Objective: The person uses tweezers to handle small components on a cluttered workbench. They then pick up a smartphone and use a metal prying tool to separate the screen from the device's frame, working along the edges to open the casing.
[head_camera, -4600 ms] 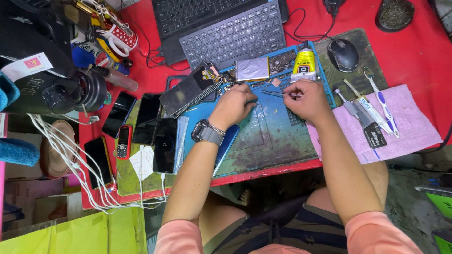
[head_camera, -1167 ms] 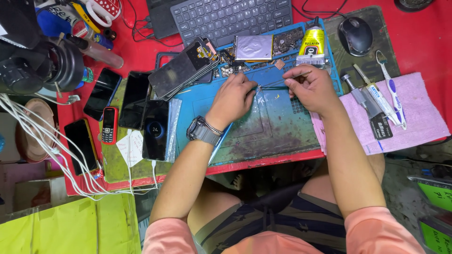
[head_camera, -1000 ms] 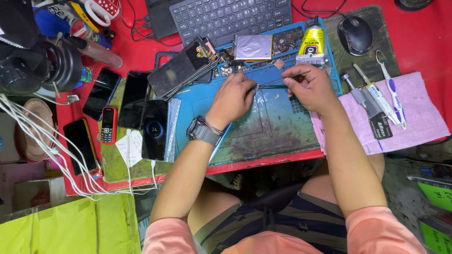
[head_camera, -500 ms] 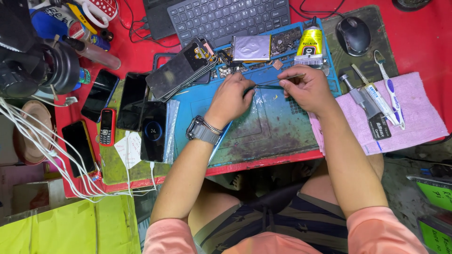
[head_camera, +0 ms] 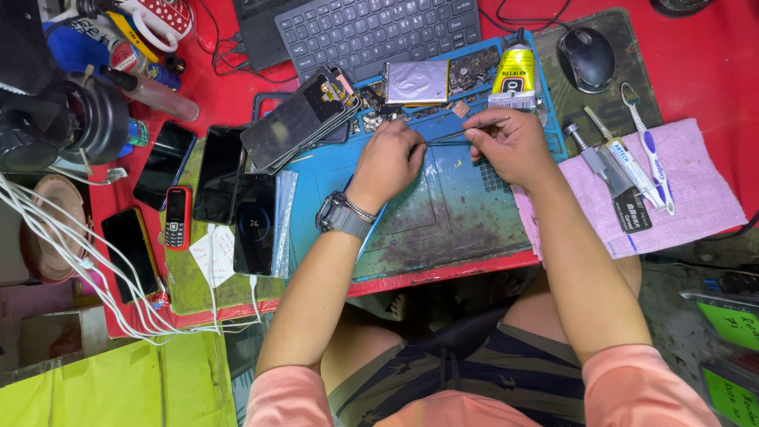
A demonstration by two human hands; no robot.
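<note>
My right hand (head_camera: pixel 507 142) pinches thin metal tweezers (head_camera: pixel 466 131) whose tips point left toward my left hand (head_camera: pixel 390 160). My left hand is closed over something small on the blue work mat (head_camera: pixel 443 213); what it holds is hidden by the fingers. A grey watch (head_camera: pixel 342 217) sits on my left wrist. Just beyond the hands lie a silver battery (head_camera: pixel 417 81), a circuit board (head_camera: pixel 473 69) and a yellow glue tube (head_camera: pixel 514 79).
A stack of opened phones (head_camera: pixel 296 120) lies at the mat's left. More phones (head_camera: pixel 217 175) rest on a green mat. A keyboard (head_camera: pixel 379 32) and mouse (head_camera: pixel 586 58) sit at the back. A pink cloth (head_camera: pixel 672 205) holds a toothbrush and tools. White cables (head_camera: pixel 63 253) trail left.
Both hands stay over the top of the blue mat with the tweezers between them. The view has shifted slightly; the hands show only small movements.
</note>
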